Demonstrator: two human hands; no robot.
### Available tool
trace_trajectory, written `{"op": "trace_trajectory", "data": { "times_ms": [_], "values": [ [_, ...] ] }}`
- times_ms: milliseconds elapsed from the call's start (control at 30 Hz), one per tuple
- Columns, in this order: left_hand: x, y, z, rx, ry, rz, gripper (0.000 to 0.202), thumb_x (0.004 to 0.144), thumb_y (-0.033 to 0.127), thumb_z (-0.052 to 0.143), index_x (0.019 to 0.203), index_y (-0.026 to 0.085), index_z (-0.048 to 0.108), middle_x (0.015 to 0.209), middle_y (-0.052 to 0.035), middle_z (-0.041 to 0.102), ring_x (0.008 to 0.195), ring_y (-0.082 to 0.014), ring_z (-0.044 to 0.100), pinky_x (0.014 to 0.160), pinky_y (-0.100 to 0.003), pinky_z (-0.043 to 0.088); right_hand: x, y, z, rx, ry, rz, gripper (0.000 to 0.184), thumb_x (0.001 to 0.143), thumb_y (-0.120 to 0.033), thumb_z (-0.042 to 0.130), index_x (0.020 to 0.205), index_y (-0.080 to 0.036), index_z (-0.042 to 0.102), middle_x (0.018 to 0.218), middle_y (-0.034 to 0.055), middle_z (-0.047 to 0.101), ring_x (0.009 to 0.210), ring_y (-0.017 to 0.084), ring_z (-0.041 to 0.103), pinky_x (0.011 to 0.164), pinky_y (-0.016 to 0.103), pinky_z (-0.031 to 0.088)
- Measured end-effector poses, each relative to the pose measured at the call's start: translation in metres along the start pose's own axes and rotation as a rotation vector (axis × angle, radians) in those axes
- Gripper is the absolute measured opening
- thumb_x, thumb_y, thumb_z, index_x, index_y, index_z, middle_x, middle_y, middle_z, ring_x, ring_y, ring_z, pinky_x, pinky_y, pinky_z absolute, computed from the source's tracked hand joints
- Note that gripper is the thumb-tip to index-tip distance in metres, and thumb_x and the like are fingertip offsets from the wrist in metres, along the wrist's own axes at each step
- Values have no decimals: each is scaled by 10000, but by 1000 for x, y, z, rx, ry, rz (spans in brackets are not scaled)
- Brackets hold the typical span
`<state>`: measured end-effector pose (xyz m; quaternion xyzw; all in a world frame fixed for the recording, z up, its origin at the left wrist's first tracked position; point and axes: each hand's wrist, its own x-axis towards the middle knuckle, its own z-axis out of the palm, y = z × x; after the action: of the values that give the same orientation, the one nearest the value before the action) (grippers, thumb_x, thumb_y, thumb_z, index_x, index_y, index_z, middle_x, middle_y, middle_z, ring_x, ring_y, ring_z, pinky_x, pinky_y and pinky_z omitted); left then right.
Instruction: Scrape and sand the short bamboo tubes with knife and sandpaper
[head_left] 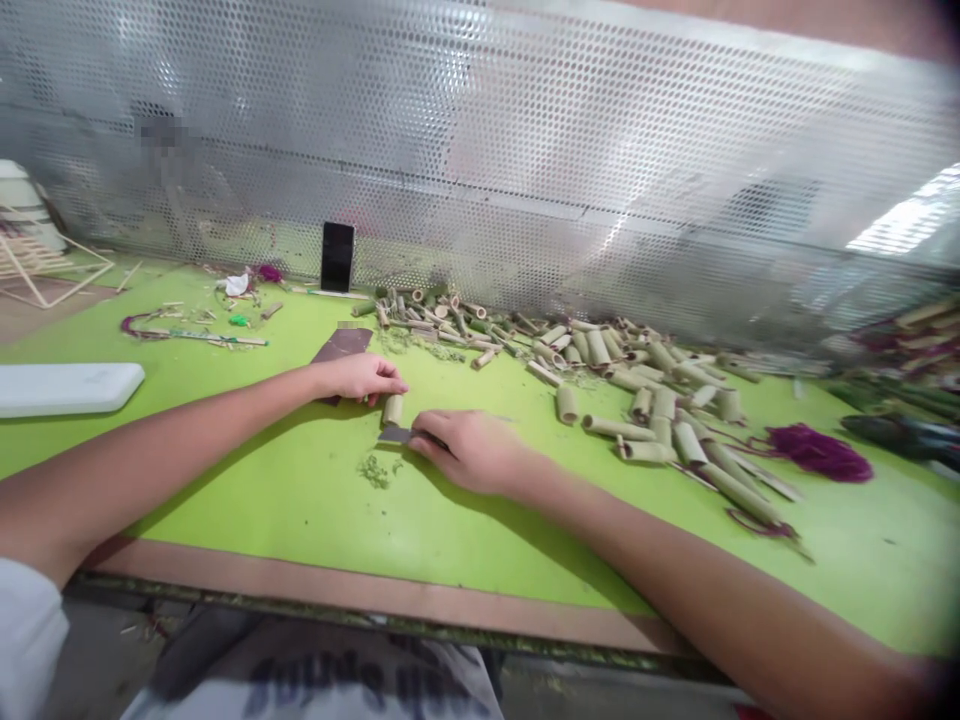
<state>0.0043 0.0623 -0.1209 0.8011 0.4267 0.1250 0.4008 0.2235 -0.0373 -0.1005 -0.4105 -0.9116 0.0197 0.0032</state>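
- The left hand's [361, 378] grip is pinching the far end of a bamboo tube [393, 410].
- The right hand's [471, 450] grip is clasping a knife [394, 435], its blade meeting the tube's near end.
- That tube is sitting between both hands, over the green worktop [262, 490].
- Shavings [375, 471] are lying just nearer the person.
- Beyond, I'm seeing a phone [337, 257] standing upright.

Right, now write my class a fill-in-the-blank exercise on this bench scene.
The left hand is at the bamboo tube; the flat blade is in the ____ hand.
The large thread tangle beside the bamboo pile is coloured ____.
The tabletop is coloured ____.
The phone stands ____, not lying flat.

Missing words: right; purple; green; upright.
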Motion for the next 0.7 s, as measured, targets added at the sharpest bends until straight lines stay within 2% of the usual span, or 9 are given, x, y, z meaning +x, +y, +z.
{"op": "trace_trajectory", "data": {
  "times_ms": [167, 367, 500, 700],
  "values": [
    [-3, 5, 2, 25, -4, 30, 566, 762, 740, 646, 811, 177, 646, 598, 6, 605, 502, -122, 507, 489, -238, 350, 10, -2, 3, -36, 51, 120, 286, 1049, -376, 401, 1060, -184, 614, 903, 63, 707, 735, 179, 612, 601, 285, 289],
    [-2, 4, 1, 42, -11, 24, 478, 799, 660, 646, 832, 183, 647, 636, 2, 625, 522, -131, 530, 499, -240, 362, 14, -7, 5, -38, 70, 117, 303, 1049, -395, 394, 1080, -188, 614, 922, 70, 710, 754, 188, 621, 602, 287, 296],
    [-2, 5, 0, 59, -24, 19, 489, 781, 668, 664, 787, 181, 630, 579, 8, 598, 505, -129, 514, 496, -240, 350, 11, -5, 5, -10, 69, 113, 283, 1048, -385, 405, 1059, -198, 618, 936, 60, 710, 753, 175, 614, 603, 281, 295],
    [-2, 6, 0, 44, 1, -28, 498, 791, 673, 655, 821, 176, 657, 549, 12, 583, 455, -121, 478, 465, -241, 324, 2, -6, 1, -75, 8, 10, 316, 1041, -427, 414, 968, -204, 626, 911, 45, 708, 708, 167, 598, 573, 293, 243]
  ]
}}
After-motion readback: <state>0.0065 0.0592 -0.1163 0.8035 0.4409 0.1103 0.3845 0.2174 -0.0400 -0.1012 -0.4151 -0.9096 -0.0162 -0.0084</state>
